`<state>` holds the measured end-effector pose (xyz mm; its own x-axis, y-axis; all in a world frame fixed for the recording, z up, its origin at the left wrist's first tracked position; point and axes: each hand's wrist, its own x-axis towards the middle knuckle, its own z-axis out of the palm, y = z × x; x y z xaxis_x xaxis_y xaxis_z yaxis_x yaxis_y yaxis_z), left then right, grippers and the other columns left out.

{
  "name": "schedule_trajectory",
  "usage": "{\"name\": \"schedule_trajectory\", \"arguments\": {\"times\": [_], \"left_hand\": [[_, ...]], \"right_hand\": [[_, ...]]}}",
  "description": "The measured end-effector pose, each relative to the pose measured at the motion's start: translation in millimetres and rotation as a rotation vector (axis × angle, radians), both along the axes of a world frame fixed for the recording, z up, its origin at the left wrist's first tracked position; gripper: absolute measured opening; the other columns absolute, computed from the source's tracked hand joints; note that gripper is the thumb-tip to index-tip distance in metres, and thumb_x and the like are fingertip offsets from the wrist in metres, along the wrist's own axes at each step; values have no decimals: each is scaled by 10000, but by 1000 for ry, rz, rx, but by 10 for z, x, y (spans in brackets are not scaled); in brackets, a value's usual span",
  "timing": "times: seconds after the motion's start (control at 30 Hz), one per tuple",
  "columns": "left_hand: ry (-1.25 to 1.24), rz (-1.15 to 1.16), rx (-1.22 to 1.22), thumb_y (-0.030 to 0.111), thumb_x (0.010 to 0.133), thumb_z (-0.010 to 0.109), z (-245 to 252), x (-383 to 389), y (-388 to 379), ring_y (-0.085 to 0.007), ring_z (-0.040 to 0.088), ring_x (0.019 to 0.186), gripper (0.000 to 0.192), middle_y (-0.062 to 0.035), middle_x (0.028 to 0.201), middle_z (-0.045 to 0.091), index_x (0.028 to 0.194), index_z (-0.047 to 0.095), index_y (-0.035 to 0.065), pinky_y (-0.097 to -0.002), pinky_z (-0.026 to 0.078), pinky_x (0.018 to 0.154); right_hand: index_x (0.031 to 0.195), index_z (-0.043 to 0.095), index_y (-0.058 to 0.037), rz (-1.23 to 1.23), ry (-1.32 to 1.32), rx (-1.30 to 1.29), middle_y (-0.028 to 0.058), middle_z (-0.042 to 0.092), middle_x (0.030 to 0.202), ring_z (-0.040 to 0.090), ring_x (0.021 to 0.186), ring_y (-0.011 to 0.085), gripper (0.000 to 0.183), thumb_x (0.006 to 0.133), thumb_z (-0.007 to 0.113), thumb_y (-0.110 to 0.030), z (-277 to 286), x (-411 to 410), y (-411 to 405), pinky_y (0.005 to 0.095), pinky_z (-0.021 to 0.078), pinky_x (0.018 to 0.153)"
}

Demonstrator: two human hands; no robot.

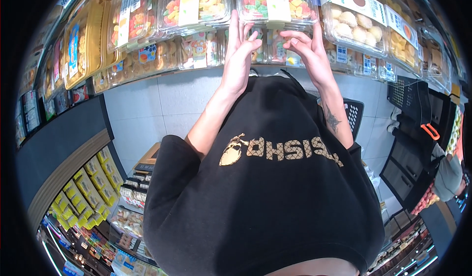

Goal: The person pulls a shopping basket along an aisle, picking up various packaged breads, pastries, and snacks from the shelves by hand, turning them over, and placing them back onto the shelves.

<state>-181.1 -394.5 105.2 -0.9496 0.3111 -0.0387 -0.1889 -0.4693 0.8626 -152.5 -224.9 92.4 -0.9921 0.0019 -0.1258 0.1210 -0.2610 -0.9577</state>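
Observation:
A clear plastic box of colourful gummy candy (254, 4) sits at the top centre, on a stack of similar boxes, with a pale paper band over its lid. At its left front corner, my left hand (240, 49) has its fingers stretched up along the side. My right hand (309, 45) is at the opposite corner, one finger straight up against the edge, the others loosely bent. Neither hand wraps around the box; the fingertips seem to touch its sides. Another gummy box (199, 6) stands just left. To the right lies a box of round white pastries (354, 25).
A lower shelf row holds more packed snacks (199, 49). Golden snack tubs (83, 43) stand at the left. A black perforated basket (354, 115) is beside my right forearm. Another person (448, 176) is at the far right, near a dark basket with an orange handle (430, 131).

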Motion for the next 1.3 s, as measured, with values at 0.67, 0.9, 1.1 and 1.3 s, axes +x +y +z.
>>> {"name": "schedule_trajectory", "arguments": {"times": [0.67, 0.9, 1.1, 1.3], "left_hand": [[-229, 295, 159, 99, 865, 514, 2, -19, 241, -170, 521, 971, 364, -141, 1096, 477, 1148, 306, 3, -285, 425, 892], [-270, 214, 208, 157, 890, 493, -87, -137, 213, -178, 553, 931, 218, -121, 976, 535, 1019, 405, 5, -281, 459, 861], [-212, 229, 198, 153, 906, 447, -181, -198, 178, -171, 585, 843, 149, -115, 895, 582, 930, 470, 8, -282, 480, 792], [-150, 203, 117, 120, 904, 418, -246, -239, 80, -182, 600, 778, 115, -120, 857, 592, 894, 465, 16, -286, 487, 743]], "right_hand": [[958, 472, -6, -587, 24, -261, 106, 561, 837, 507, 708, 149, 228, 919, 411, -222, 200, 387, 400, 319, 433, 783], [965, 494, 9, -541, -13, -167, 59, 537, 782, 472, 667, 112, 291, 927, 411, -267, 187, 269, 341, 281, 431, 712], [942, 491, 8, -474, 37, -173, 51, 504, 742, 456, 653, 117, 314, 935, 373, -283, 145, 262, 386, 296, 436, 711], [882, 476, -17, -461, 34, -210, 57, 489, 736, 456, 661, 135, 293, 929, 357, -281, 112, 278, 488, 326, 433, 733]]}}
